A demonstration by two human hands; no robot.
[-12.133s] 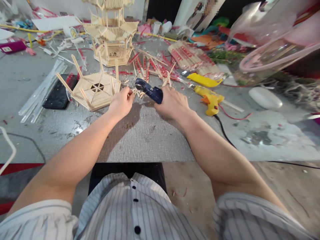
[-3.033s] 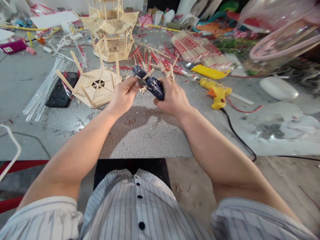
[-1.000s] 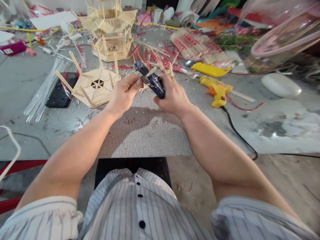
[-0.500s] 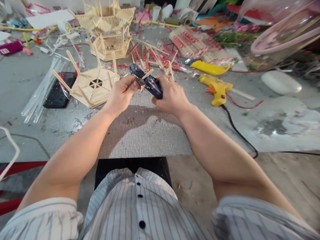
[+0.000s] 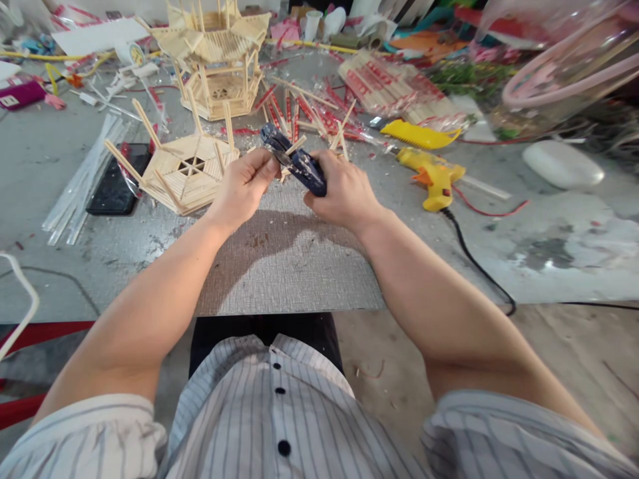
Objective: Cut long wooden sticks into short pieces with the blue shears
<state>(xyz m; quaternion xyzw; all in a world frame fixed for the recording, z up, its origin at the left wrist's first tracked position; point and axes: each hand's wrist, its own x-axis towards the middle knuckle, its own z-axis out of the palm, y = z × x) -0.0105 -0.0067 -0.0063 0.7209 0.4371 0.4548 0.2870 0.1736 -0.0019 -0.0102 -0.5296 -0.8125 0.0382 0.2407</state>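
Observation:
My right hand (image 5: 344,183) is wrapped around a dark blue hand cutter (image 5: 308,171), its worn head pointing up and left. My left hand (image 5: 249,183) is closed in a pinch beside the cutter's jaws. A short wooden stick (image 5: 296,145) crosses the jaws, in line with my left fingertips; the pinched end is mostly hidden. Just left of my left hand rests a hexagonal stick base (image 5: 167,166) with several upright posts. Behind it stands a tiered stick pavilion (image 5: 219,83).
Loose sticks and red-printed wrappers (image 5: 294,116) lie beyond my hands, near packed stick bundles (image 5: 379,86). To the right are a yellow-handled tool (image 5: 419,134), a corded yellow glue gun (image 5: 434,178) and a white mouse-shaped object (image 5: 563,163). Clear glue sticks (image 5: 74,193) and a black phone (image 5: 114,193) lie left.
The cutter and my right hand have shifted very slightly to the right. The grey metal part seen at my left fingertips earlier is now less visible. The rest looks the same.

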